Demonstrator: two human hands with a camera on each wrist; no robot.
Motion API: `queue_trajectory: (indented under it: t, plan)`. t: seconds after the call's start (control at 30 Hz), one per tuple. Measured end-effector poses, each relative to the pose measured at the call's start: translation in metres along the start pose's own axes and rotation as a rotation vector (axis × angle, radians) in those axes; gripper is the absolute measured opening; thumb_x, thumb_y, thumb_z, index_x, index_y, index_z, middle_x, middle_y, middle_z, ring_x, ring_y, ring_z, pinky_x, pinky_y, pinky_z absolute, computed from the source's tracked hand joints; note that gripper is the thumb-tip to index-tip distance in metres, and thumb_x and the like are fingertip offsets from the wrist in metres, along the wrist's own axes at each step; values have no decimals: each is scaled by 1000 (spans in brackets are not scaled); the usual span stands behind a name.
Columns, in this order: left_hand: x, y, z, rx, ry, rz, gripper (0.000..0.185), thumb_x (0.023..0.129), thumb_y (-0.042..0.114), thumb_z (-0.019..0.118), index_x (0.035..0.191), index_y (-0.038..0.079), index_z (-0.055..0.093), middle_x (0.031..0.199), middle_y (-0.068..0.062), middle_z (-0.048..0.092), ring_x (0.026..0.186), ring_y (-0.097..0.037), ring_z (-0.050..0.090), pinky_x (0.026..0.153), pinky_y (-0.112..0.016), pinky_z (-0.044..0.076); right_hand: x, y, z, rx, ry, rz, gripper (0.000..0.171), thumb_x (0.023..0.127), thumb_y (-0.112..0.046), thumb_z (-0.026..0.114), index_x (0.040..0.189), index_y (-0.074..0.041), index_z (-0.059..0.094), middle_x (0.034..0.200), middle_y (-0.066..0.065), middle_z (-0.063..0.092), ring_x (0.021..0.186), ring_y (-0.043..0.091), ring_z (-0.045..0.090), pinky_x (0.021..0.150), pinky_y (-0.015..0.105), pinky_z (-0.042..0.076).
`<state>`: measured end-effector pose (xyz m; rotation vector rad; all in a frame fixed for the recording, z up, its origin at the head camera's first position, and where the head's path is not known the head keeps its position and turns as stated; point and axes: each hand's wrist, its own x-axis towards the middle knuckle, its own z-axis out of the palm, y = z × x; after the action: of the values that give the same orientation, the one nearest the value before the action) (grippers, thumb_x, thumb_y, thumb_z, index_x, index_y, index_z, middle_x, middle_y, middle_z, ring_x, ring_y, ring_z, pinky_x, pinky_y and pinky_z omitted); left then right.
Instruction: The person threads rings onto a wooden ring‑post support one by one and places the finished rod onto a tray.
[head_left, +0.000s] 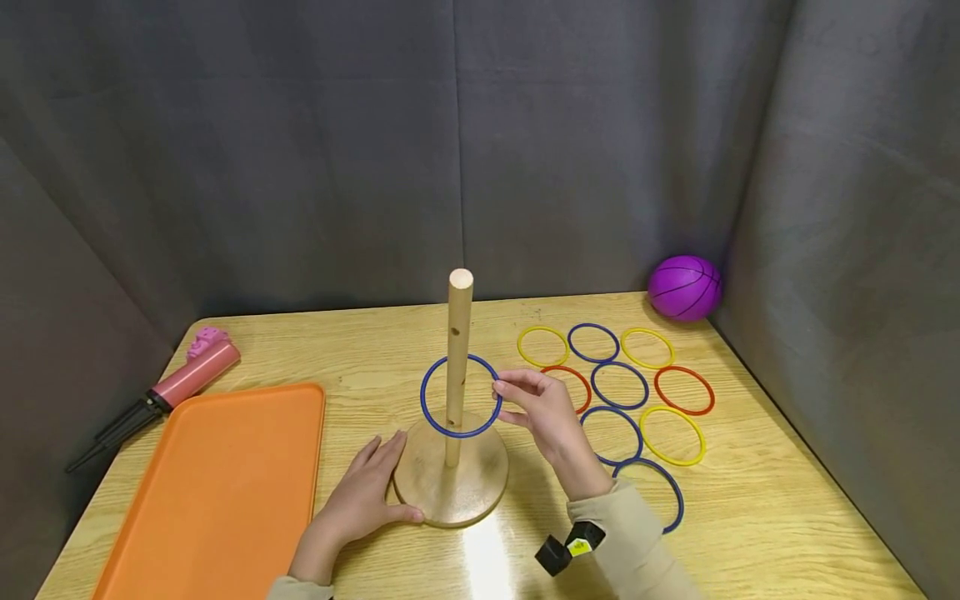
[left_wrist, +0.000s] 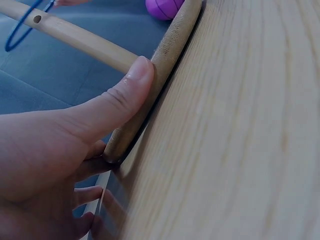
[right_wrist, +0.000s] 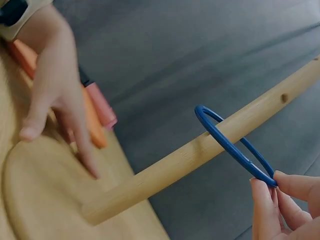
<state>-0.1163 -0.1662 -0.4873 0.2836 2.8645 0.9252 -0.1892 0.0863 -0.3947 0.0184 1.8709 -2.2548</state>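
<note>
Head view: right hand [head_left: 542, 410] is pinching the thin blue ring [head_left: 460, 396] at its rim, already around the peg [head_left: 457, 358]; ring looks light, stiff. Left hand [head_left: 365, 492], fingers spread, is bracing the wooden base [head_left: 450, 492].

My right hand [head_left: 542, 410] pinches a smooth, glossy blue plastic ring [head_left: 460, 396] around a matt, pale wooden peg [head_left: 456, 358]; my left hand [head_left: 365, 496] touches its grainy wooden base [head_left: 451, 486].

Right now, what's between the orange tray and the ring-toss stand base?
Head view: the left hand, fingers resting on the edge of the wooden base; otherwise bare table beside the orange tray.
</note>
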Motion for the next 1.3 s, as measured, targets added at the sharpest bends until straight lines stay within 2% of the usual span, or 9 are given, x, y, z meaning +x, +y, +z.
queue_trajectory:
  t: [0.2,0.47,0.63,0.87,1.03,1.3]
  plan:
    - [0,-1,1,-18,17,1,119,59,54,85,154,11,28,156,-12,36,147,-42,20,111,-64,29,4,22,-3,-99,-24,16,22,90,-1,64,109,11,65,79,-7,66,80,8,64,66,23,58]
    - [1,-2,1,-42,14,0,120,59,54,85,154,9,27,157,-12,34,147,-42,18,112,-64,27,11,53,-5,-216,-55,33,26,89,2,64,111,16,62,77,-6,64,69,3,62,62,20,58]
    - [0,-1,0,-48,4,-4,120,59,55,85,154,10,27,157,-12,34,147,-42,18,111,-65,28,13,67,-4,-260,-50,52,24,89,1,64,109,15,64,76,-3,65,66,4,61,58,18,56]
    - [0,-1,0,-45,3,1,120,60,56,84,154,10,26,157,-12,33,147,-43,17,111,-67,26,14,76,0,-325,-49,57,20,89,0,66,105,11,67,79,1,64,67,5,59,57,20,56]
    - [-1,-1,0,-42,0,4,119,60,57,83,154,10,26,157,-13,33,147,-43,17,111,-67,27,15,81,2,-372,-29,30,17,88,-1,67,101,10,69,78,2,65,65,6,59,59,25,59]
    - [-2,0,0,-33,4,-3,119,61,56,84,154,11,26,157,-12,34,147,-42,18,110,-67,27,20,89,2,-548,-7,-71,9,85,0,69,92,5,72,78,9,69,63,6,60,57,28,60]
